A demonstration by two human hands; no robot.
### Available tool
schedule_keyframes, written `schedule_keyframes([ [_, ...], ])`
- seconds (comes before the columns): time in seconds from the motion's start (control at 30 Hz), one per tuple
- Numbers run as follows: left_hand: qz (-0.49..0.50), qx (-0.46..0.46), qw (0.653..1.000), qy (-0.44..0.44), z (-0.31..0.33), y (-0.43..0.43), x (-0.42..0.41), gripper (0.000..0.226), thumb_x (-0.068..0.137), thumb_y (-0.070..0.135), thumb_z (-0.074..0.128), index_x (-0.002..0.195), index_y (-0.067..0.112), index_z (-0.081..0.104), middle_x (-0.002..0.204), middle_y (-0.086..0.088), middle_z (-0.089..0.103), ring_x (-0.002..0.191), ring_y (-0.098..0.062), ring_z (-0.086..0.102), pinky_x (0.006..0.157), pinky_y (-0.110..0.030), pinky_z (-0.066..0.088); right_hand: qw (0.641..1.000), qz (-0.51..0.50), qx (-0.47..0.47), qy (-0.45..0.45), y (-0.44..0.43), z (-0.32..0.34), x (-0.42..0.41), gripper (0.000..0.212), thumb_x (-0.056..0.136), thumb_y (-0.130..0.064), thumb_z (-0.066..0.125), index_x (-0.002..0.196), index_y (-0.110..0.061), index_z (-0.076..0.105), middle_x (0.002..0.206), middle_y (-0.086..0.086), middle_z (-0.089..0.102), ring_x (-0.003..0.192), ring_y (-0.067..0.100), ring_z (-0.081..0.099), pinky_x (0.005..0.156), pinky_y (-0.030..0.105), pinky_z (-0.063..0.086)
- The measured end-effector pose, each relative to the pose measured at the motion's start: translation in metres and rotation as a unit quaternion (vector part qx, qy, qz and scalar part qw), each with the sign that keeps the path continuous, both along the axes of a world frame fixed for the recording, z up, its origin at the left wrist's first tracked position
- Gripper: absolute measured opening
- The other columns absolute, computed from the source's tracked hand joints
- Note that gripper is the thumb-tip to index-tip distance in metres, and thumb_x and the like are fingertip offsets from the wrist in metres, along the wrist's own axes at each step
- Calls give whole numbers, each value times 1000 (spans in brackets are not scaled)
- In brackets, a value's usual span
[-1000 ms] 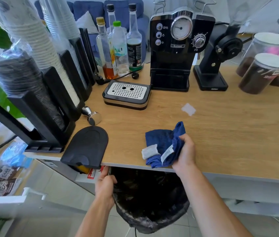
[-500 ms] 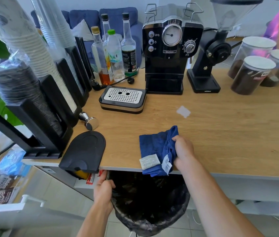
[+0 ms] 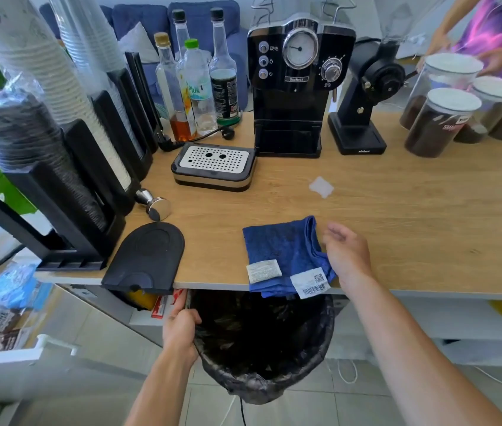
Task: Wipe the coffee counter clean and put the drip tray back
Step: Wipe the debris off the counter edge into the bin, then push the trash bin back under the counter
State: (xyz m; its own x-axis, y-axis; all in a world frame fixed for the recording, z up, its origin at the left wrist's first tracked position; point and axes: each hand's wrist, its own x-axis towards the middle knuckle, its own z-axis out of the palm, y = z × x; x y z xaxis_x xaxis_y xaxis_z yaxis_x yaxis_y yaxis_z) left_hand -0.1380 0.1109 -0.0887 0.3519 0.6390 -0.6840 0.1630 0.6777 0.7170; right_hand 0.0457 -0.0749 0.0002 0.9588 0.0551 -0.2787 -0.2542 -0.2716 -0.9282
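Cloth: blue cloth (image 3: 286, 253) lies flat on the counter (image 3: 412, 222) at its front edge, one corner and a barcode tag hanging over the rim, above the bin.
Right hand: right hand (image 3: 346, 255) rests just beside the cloth's right edge, fingers (image 3: 334, 233) loosely spread and holding nothing; whether the palm touches the fabric cannot be told.
Left hand: left hand (image 3: 180, 329) is below the counter, fingers closed on the rim of the black-lined bin (image 3: 262, 342).
Drip tray: drip tray (image 3: 214, 166) sits on the counter left of the coffee machine (image 3: 294, 87), well apart from its empty slot.
Scrap: a small pale scrap (image 3: 321, 186) lies on bare wood between the cloth and the machine.
Step in hand: likely the wipe is finishing, with debris swept off the edge into the bin.
Doing it well: keep the bin held tight under the edge, take up the cloth flat, draw the scrap toward the rim in one pass, and steer clear of the tamper (image 3: 154, 204) and black mat (image 3: 148, 256).
Tray return: probably slide it in level, grille up, so nothing spills.
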Motion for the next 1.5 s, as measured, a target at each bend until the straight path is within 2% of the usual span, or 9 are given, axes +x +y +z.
schedule_keyframes([
  [0.2, -20, -10, 1000, 3, 3, -7, -16, 89, 57, -12, 34, 127, 39, 56, 133, -6, 51, 122, -38, 46, 94, -54, 48, 999, -3, -15, -35, -28, -4, -24, 26, 89, -15, 58, 114, -17, 64, 109, -1, 65, 96, 11, 59, 83, 22, 41],
  [0.4, 9, 1, 1000, -22, 8, -24, -35, 90, 57, -16, 32, 128, 32, 58, 128, -10, 57, 114, -39, 53, 92, -56, 49, 996, -34, -27, -72, -58, -13, -58, 19, 88, -14, 59, 106, -15, 67, 95, -3, 66, 87, 10, 60, 80, 20, 41],
  [0.53, 9, 4, 1000, 4, 10, -41, -48, 88, 62, -19, 30, 126, 35, 59, 125, -7, 59, 111, -39, 55, 87, -55, 52, 997, -45, -52, -41, -77, -38, -81, 18, 88, -16, 61, 104, -12, 66, 88, -3, 64, 84, 13, 60, 76, 20, 38],
  [0.67, 19, 1, 1000, -10, 10, -61, -62, 85, 63, -21, 28, 117, 34, 65, 116, -6, 63, 107, -39, 57, 88, -56, 52, 988, 41, -150, -3, -87, -69, -90, 23, 88, -26, 61, 101, -9, 66, 83, 1, 63, 82, 19, 58, 73, 22, 37],
  [0.77, 26, -4, 1000, -1, 7, -76, -70, 82, 63, -20, 28, 113, 33, 66, 114, -5, 64, 105, -37, 58, 83, -51, 55, 965, 124, -231, -20, -93, -87, -88, 26, 89, -28, 59, 79, -5, 65, 73, 6, 65, 77, 28, 59, 67, 31, 43],
  [0.93, 33, 1, 999, 12, -5, -95, -76, 79, 65, -20, 29, 114, 30, 65, 112, -5, 65, 103, -35, 60, 84, -49, 55, 945, 165, -278, -41, -105, -107, -81, 25, 86, -27, 62, 73, -6, 65, 67, 8, 62, 69, 27, 52, 61, 29, 39],
  [1.13, -1, 26, 997, 79, -49, -106, -89, 61, 88, -14, 35, 120, 30, 62, 105, -3, 70, 92, -30, 67, 81, -43, 56, 924, 189, -331, 10, -119, -156, -88, 37, 82, -27, 66, 55, -9, 47, 56, 5, 51, 68, 29, 50, 60, 29, 33],
  [1.33, -33, 34, 992, 121, -102, -109, -93, 50, 89, -10, 41, 124, 20, 62, 114, -9, 68, 99, -29, 66, 95, -45, 49, 904, 203, -374, 30, -127, -198, -101, 41, 82, -25, 65, 50, -11, 45, 58, 9, 52, 64, 28, 47, 62, 29, 35],
  [1.5, -101, 34, 980, 165, -145, -107, -90, 51, 90, -9, 40, 123, 23, 60, 106, -5, 65, 98, -28, 61, 89, -36, 50, 901, 201, -383, 42, -138, -238, -106, 44, 85, -21, 63, 49, -11, 40, 50, 4, 44, 64, 29, 47, 57, 28, 28],
])
